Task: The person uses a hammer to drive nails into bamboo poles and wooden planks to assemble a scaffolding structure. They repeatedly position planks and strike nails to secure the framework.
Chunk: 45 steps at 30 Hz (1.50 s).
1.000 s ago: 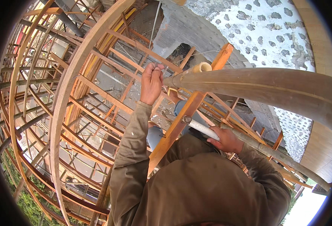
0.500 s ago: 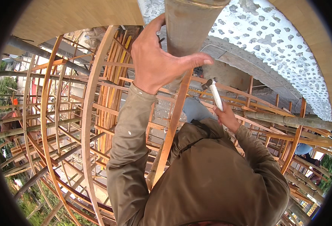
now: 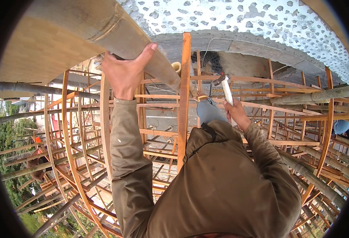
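A thick bamboo pole [image 3: 119, 31] slants from the upper left down toward the middle. My left hand [image 3: 125, 75] grips its lower-left side, thumb across the near face and the other fingers mostly hidden behind it. In my right hand [image 3: 238, 114] is a hammer [image 3: 227, 90], held by its white handle with the dark metal head up. The hammer is apart from the pole. Between my hands stands an upright wooden post [image 3: 184, 91]. The pole's lower end passes near this post and my foot [image 3: 200, 96], below my blue trouser leg [image 3: 209, 111].
Wooden battens and bamboo scaffolding spread below on both sides. A pitted white wall [image 3: 238, 16] curves across the top, with a tan panel [image 3: 55, 51] at upper left. Another person [image 3: 40, 162] is among the poles at far left; a blue-clad figure [image 3: 342, 127] is at far right.
The bamboo pole has tilted, its upper part swinging left, and my left hand has moved left and slightly lower with it. My right hand still holds the hammer in nearly the same place.
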{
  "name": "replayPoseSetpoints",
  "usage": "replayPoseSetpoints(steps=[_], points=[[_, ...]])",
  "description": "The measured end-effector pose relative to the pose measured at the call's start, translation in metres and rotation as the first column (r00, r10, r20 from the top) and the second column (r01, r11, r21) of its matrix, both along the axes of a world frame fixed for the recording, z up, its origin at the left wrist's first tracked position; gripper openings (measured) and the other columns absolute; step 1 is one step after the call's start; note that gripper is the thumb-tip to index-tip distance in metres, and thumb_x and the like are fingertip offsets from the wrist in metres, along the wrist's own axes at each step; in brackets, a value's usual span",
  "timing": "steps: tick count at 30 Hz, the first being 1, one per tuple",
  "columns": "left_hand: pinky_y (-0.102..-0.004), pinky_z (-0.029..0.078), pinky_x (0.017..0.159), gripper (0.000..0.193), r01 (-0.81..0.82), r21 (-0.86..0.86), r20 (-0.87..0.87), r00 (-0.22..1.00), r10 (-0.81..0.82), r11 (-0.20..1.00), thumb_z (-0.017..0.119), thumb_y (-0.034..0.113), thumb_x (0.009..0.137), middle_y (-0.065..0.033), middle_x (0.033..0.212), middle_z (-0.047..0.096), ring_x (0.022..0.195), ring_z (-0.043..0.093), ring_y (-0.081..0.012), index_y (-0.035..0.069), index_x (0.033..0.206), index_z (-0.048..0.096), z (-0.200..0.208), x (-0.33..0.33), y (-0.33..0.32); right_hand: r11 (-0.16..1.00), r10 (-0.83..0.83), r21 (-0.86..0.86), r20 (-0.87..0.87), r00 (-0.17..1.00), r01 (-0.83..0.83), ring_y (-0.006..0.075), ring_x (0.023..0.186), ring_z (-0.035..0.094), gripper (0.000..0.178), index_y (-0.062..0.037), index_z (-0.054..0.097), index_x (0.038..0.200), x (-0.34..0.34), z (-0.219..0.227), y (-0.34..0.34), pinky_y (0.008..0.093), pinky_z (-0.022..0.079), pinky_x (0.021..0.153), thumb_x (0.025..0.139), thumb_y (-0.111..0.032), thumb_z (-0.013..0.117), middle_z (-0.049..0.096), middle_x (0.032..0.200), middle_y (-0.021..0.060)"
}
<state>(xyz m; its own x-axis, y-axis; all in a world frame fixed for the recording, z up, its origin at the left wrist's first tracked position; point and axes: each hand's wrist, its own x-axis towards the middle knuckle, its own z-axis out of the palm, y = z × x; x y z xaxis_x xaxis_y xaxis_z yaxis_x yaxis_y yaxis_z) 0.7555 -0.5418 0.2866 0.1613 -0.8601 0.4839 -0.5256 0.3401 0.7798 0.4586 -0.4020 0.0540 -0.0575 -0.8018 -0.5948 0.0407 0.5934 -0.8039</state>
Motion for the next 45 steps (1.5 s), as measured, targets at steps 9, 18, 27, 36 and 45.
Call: replayPoseSetpoints(steps=[9, 18, 27, 36, 45], points=[[-0.0318, 0.056, 0.076, 0.043, 0.112, -0.022, -0.051, 0.992, -0.113, 0.993, 0.091, 0.016, 0.073, -0.0126, 0.094, 0.072, 0.083, 0.069, -0.0186, -0.006, 0.101, 0.068, -0.004, 0.008, -0.003, 0.746, -0.543, -0.118, 0.464, 0.7, 0.656, 0.0105, 0.053, 0.048, 0.015, -0.0076, 0.048, 0.102, 0.044, 0.044, -0.05, 0.0285, 0.042, 0.042, 0.099, -0.02, 0.057, 0.048, 0.076, 0.001], [-0.0347, 0.06, 0.072, 0.054, 0.097, -0.073, -0.086, 0.991, -0.103, 0.993, 0.095, 0.024, 0.067, -0.0125, 0.092, 0.074, 0.081, 0.073, -0.0194, -0.005, 0.103, 0.067, 0.0, 0.012, -0.006, 0.978, -0.151, -0.086, 0.35, 0.925, 0.192, 0.0115, 0.049, 0.047, 0.018, -0.005, 0.048, 0.108, 0.086, 0.024, -0.034, 0.0297, 0.041, 0.04, 0.097, -0.015, 0.058, 0.049, 0.074, 0.0016], [-0.0375, 0.061, 0.074, 0.074, 0.027, 0.002, -0.03, 0.999, -0.027, 1.0, 0.091, 0.054, 0.056, -0.0172, 0.09, 0.076, 0.078, 0.076, -0.0258, -0.003, 0.099, 0.072, -0.017, 0.024, -0.02, 0.993, -0.086, -0.035, 0.423, 0.902, 0.111, 0.0106, 0.051, 0.044, 0.014, -0.008, 0.048, 0.101, 0.128, 0.015, -0.038, 0.029, 0.039, 0.042, 0.094, -0.01, 0.059, 0.046, 0.072, 0.0013], [-0.042, 0.052, 0.073, 0.062, -0.286, 0.023, -0.065, 0.956, 0.287, 0.958, 0.086, 0.051, 0.036, -0.0154, 0.069, 0.068, 0.071, 0.069, -0.0331, 0.002, 0.071, 0.069, -0.044, -0.008, -0.023, 0.896, 0.386, 0.033, 0.436, 0.813, -0.443, 0.0117, 0.058, 0.053, 0.013, -0.0114, 0.052, 0.088, 0.086, -0.028, -0.07, 0.0262, 0.045, 0.049, 0.098, -0.02, 0.053, 0.051, 0.072, 0.0009], [-0.0412, 0.052, 0.072, 0.063, -0.262, 0.035, 0.02, 0.965, 0.262, 0.964, 0.087, 0.055, 0.038, -0.0133, 0.068, 0.068, 0.071, 0.07, -0.0317, 0.005, 0.074, 0.072, -0.033, 0.001, -0.008, 0.796, 0.526, 0.16, 0.294, 0.798, -0.583, 0.0131, 0.056, 0.053, 0.014, -0.0064, 0.055, 0.106, 0.11, -0.004, -0.056, 0.0299, 0.046, 0.048, 0.097, -0.017, 0.055, 0.052, 0.076, 0.0024]])
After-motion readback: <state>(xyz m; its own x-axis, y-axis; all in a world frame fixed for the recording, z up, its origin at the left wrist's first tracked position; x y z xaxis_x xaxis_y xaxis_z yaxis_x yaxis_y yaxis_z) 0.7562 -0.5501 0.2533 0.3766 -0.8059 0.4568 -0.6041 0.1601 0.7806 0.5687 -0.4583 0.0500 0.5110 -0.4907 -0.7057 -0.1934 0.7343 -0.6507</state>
